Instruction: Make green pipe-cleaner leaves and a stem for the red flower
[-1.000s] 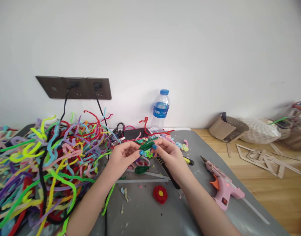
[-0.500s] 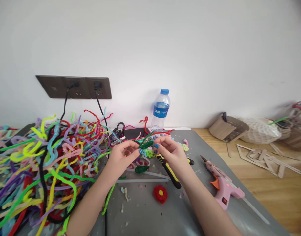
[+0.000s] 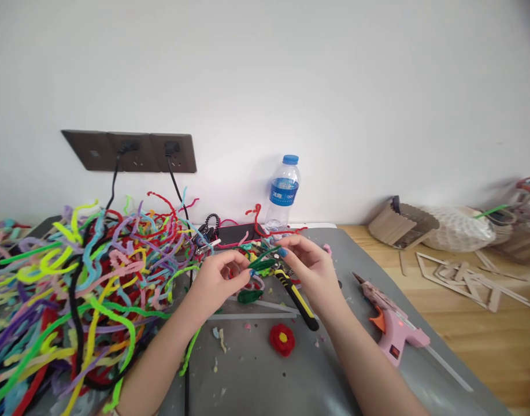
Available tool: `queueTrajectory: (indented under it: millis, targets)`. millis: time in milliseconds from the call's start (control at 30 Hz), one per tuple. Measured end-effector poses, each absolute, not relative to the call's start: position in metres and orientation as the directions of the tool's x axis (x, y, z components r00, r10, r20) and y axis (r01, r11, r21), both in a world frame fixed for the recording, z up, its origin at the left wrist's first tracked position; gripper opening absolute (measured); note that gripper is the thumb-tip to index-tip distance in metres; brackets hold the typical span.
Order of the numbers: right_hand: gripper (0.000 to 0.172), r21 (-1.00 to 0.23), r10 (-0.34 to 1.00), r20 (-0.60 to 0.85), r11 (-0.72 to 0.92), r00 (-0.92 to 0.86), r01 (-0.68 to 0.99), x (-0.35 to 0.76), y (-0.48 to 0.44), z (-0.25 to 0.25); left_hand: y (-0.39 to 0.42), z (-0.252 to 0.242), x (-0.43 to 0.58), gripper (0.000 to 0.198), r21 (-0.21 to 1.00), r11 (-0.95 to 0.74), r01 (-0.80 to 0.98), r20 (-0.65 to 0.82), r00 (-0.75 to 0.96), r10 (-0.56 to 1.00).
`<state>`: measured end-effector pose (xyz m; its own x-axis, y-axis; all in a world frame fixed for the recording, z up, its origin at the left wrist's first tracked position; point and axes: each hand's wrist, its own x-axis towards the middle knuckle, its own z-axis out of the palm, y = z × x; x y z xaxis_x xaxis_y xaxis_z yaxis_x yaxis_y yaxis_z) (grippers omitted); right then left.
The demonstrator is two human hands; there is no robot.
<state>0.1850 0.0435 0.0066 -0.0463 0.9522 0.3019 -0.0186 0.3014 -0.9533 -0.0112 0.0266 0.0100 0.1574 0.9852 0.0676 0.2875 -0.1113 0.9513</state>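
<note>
Between my two hands is a dark green pipe cleaner (image 3: 263, 264), bent into a leaf-like loop with a thin end rising to the right. My left hand (image 3: 223, 280) pinches its left side between thumb and fingers. My right hand (image 3: 310, 264) pinches the thin end near the blue-nailed thumb. A finished-looking green leaf shape (image 3: 249, 296) lies on the grey mat (image 3: 247, 381) just below. Closer to me sits a red flower (image 3: 282, 340) with a yellow centre. Pliers with yellow and black handles (image 3: 297, 300) lie under and beside my right hand.
A tangled heap of coloured pipe cleaners (image 3: 95, 289) covers the left side. A pink glue gun (image 3: 397, 329) with a glue stick rests at the right. Behind stand a water bottle (image 3: 284, 193) and a phone (image 3: 238, 234). Wooden strips (image 3: 459, 277) lie on the wooden table (image 3: 473, 341).
My right hand has moved slightly right and up, drawing the thin green end away from the left hand. My left hand has shifted a little right and down with the loop.
</note>
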Motion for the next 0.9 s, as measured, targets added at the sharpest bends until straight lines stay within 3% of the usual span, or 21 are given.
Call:
queueTrajectory:
  millis: [900]
  targets:
    - [0.026,-0.953,0.953,0.299,0.296,-0.044,-0.059,0.188,0.044,0.011,0.028,0.005,-0.019,0.012,0.984,-0.082,0.157,0.056,0.162,0.985]
